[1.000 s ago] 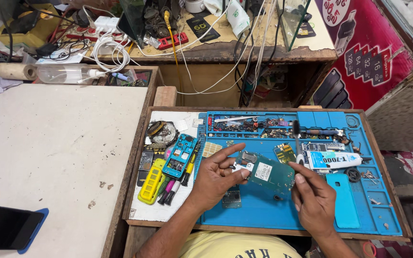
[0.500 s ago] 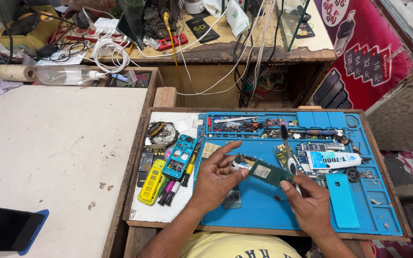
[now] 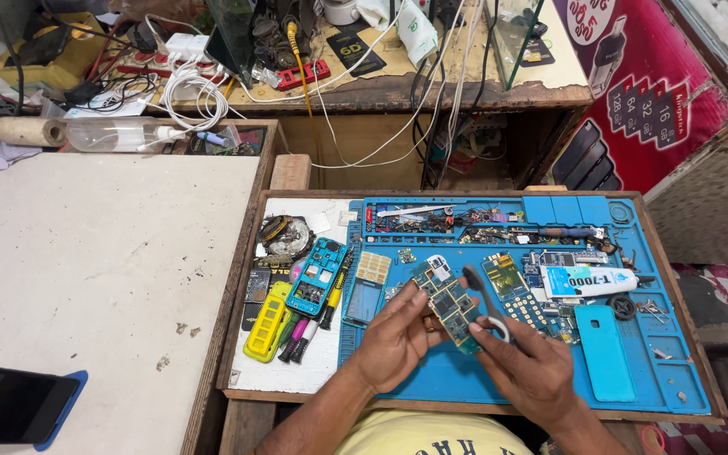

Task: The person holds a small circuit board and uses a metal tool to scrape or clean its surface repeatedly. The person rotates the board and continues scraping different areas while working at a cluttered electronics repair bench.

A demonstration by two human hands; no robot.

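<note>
My left hand (image 3: 393, 337) holds a small green phone circuit board (image 3: 444, 303) by its left edge, tilted up above the blue work mat (image 3: 465, 383). My right hand (image 3: 532, 371) grips a slim dark tool (image 3: 475, 286) with a pale ring at its lower end. The tool's shaft stands against the board's right edge. Both hands are close together over the middle of the mat.
The mat lies in a wooden tray (image 3: 242, 337) with a teal phone frame (image 3: 318, 274), a yellow frame (image 3: 267, 324), another circuit board (image 3: 511, 286), a white tube (image 3: 587, 281) and a blue back cover (image 3: 604, 350). A dark phone (image 3: 10, 409) rests on the white table (image 3: 103, 253) at left.
The circuit board has come up off the mat and now tilts between my hands. My right hand has closed on the dark tool and brought it to the board.
</note>
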